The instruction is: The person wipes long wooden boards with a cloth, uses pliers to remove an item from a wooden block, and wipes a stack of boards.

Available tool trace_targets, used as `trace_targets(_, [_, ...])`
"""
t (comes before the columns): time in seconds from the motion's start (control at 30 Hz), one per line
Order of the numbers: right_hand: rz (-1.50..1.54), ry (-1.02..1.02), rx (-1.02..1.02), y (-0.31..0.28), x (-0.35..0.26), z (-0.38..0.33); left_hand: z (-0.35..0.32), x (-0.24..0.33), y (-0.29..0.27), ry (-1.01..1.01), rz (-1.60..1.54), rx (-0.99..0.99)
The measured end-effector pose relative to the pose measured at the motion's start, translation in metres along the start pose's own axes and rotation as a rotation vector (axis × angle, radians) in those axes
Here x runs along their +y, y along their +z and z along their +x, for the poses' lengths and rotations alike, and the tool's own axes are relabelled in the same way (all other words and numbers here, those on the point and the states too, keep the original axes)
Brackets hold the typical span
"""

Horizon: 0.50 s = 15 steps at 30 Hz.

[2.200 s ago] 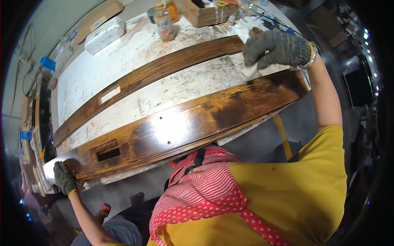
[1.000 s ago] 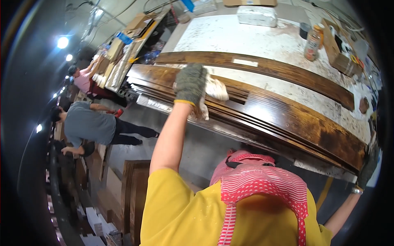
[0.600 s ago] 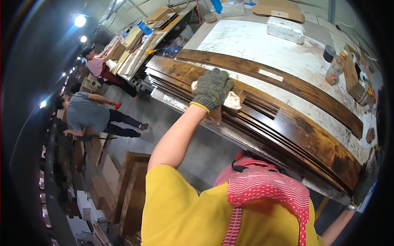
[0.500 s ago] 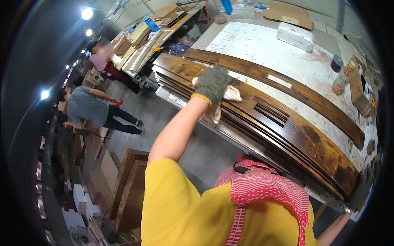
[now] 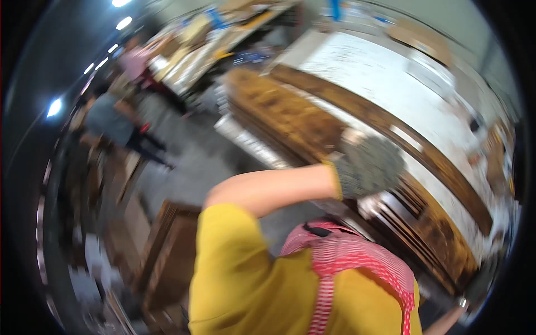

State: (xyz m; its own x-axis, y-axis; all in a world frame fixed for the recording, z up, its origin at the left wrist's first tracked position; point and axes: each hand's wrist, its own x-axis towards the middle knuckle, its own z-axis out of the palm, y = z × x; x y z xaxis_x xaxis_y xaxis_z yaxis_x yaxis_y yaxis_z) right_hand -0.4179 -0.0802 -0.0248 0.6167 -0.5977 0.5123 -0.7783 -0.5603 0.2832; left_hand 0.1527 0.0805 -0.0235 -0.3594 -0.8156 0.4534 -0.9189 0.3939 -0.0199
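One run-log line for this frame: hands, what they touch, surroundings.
left hand: gloved, pressing pale cloth on dark stained wooden panel | right hand: only wrist visible at lower right | white worktable | picture motion-blurred

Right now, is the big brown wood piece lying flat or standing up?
Lying flat: the brown wood panel rests lengthwise on the white table.

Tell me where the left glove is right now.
In the head view, the left glove sits right of centre, pressed on the dark wooden panel with a pale rag just under it.

Grey knit glove with yellow cuff (image 5: 365, 166), yellow short-sleeved shirt (image 5: 245, 279), red-white checked apron (image 5: 357, 268).
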Motion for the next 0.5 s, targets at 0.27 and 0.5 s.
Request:
trace_targets(0.27, [-0.067, 0.351, 0.031, 0.019, -0.025, -0.019, 0.082, -0.185, -0.043, -0.171, 0.259, -0.071])
trace_targets(0.5, [0.569, 0.713, 0.037, -0.001, -0.058, -0.02, 0.124, -0.106, 0.151, 0.121, -0.109, -0.792])
